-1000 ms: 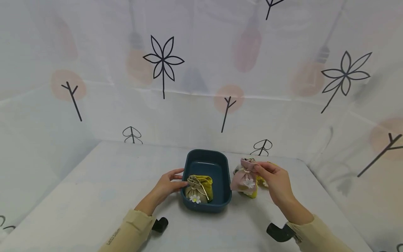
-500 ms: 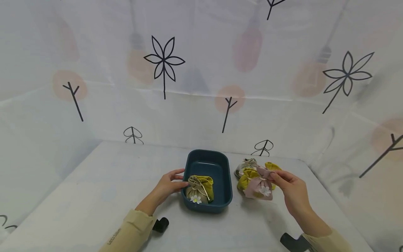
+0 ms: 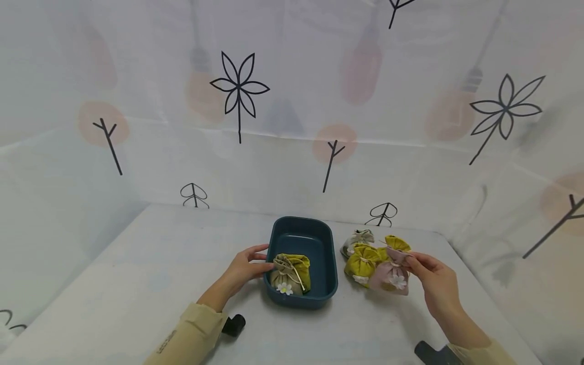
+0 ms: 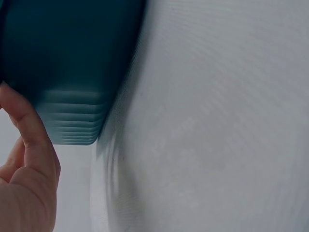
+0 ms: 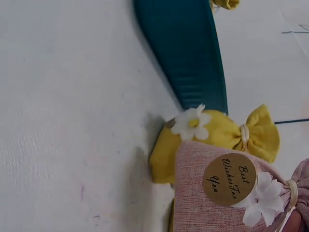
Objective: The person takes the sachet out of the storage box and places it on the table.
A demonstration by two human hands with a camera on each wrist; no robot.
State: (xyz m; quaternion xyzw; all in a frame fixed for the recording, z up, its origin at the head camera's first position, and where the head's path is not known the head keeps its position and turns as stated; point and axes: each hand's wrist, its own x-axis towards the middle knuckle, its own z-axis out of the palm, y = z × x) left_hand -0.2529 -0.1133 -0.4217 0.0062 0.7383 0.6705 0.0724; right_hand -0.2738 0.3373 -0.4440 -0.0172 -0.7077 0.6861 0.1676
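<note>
On the white table (image 3: 150,274), right of the dark teal tray (image 3: 303,238), a pink sachet (image 3: 391,276) is pinched at its gathered neck by the thumb and fingertips of the right hand (image 3: 435,289). The sachet is seen low, at or just above the table surface; contact cannot be told. It lies just beside a yellow sachet (image 3: 360,259), with a grey sachet (image 3: 358,237) and another yellow one (image 3: 396,243) clustered on the far side. In the right wrist view a round paper tag (image 5: 229,179) and a white fabric flower (image 5: 263,198) are shown on the pink sachet's face.

The step in hand is judged to be the handling of this pink sachet beside the loose group. If it is meant for the tray, a lift and a leftward carry over the near rim would be called for.

The left hand (image 3: 242,268) is laid against the tray's near-left wall, fingers fairly straight and touching the rim, nothing enclosed. Inside the tray, at its near end, a beige sachet (image 3: 285,279) is rested against a yellow sachet (image 3: 301,266). Both forearms are extended from the near edge in tan sleeves.
</note>
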